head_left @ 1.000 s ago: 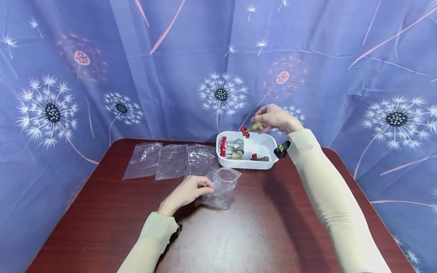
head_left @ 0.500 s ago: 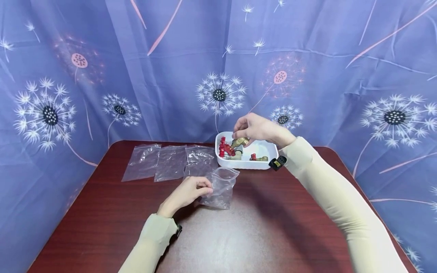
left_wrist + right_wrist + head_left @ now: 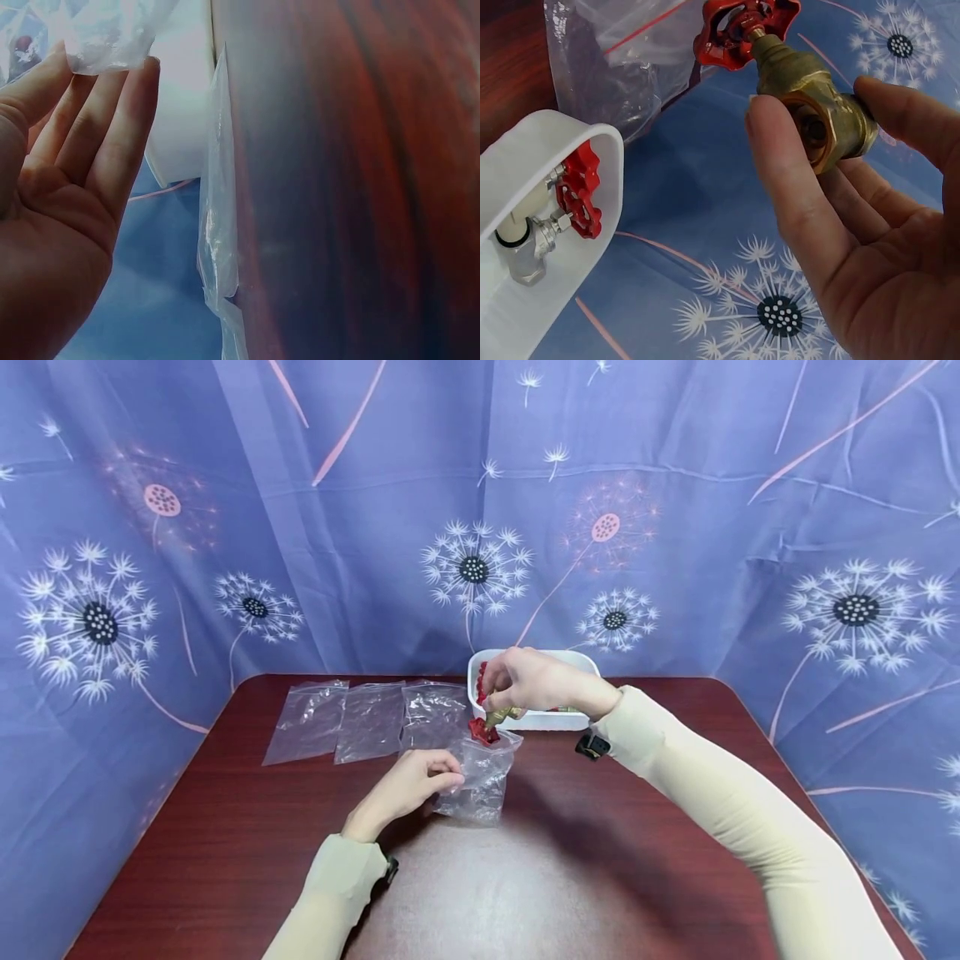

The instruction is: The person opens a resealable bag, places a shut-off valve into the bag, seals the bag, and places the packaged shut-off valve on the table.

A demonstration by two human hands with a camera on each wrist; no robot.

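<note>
My left hand [image 3: 405, 789] pinches the side of a clear zip bag [image 3: 477, 793], which stands on the table with its mouth up. In the left wrist view, thumb and fingers meet at the film of that bag [image 3: 112, 37]. Above the mouth, my right hand [image 3: 543, 681] grips a brass valve with a red handwheel [image 3: 802, 82]. The handwheel hangs down at the bag's opening; whether it is inside, I cannot tell. Behind the right hand is a white plastic tub [image 3: 551, 721]. Metal valves with red handwheels [image 3: 585, 195] lie in it, mostly hidden from the head view.
Several flat clear bags lie in a row at the back left, among them one at the far left [image 3: 307, 722] and one beside it [image 3: 371, 722]. The dark red wooden table [image 3: 225, 860] meets a blue dandelion-print curtain [image 3: 360, 568] behind.
My right hand has brought the brass valve from above the tub leftward and down to the bag's mouth. The left hand has kept its hold on the bag.
</note>
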